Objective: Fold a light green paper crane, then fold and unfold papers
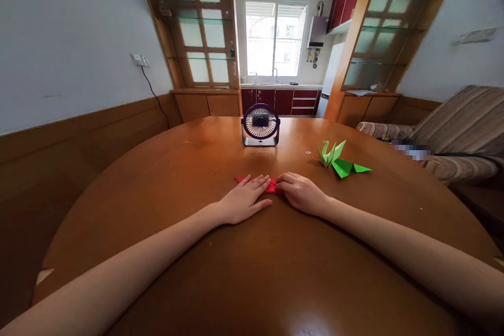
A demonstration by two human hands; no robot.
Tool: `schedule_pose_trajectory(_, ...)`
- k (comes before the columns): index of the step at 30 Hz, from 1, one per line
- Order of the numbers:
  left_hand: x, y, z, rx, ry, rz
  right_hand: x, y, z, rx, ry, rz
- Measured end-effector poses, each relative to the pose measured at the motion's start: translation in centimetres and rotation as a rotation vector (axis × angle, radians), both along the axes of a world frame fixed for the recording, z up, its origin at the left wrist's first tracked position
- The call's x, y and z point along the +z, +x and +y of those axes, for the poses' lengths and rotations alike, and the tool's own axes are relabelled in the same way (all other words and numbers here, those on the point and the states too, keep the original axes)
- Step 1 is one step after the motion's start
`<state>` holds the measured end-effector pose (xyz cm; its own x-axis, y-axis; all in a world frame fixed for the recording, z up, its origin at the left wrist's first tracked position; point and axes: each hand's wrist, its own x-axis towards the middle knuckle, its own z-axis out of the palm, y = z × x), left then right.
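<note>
From afar I see the left hand (242, 203) spread flat upon the red paper (272, 186) on the table (252, 273), the right hand (302, 192) curled at its right end, whether pinching I cannot tell, then a green paper crane (328, 157), and beyond, a small fan (260, 122).

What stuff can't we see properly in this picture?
Red paper: head view, partly covered by the left hand and right hand.
Sofa: head view, cut off by the right edge.
Blurry patch at the sofa: head view, square blocks hide what it is.
White scrap near the fan: head view, too small to tell.
</note>
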<state>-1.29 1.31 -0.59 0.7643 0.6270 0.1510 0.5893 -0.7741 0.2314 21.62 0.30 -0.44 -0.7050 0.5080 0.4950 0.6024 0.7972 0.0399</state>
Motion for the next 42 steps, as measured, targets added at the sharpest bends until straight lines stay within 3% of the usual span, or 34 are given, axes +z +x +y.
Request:
schedule_pose_trajectory(6,-0.1,-0.2,0.0,-0.015,-0.036,0.094,0.2,0.3,0.0,0.097,0.043,-0.073)
schedule_pose_trajectory(18,0.6,-0.5,-0.1,0.019,-0.096,0.131,0.8,0.9,0.1,0.130,0.111,-0.307)
schedule_pose_trajectory(30,1.5,-1.8,0.0,0.101,-0.111,0.233,0.8,2.6,0.6,0.262,-0.059,-0.101)
schedule_pose_trajectory(38,1.5,-1.8,-0.2,0.123,0.010,0.182,0.5,3.2,1.0,0.329,-0.262,0.125)
schedule_pose_trajectory(42,1.3,-1.6,-0.2,0.140,0.055,0.145,0.5,3.3,1.1,0.338,-0.273,0.132)
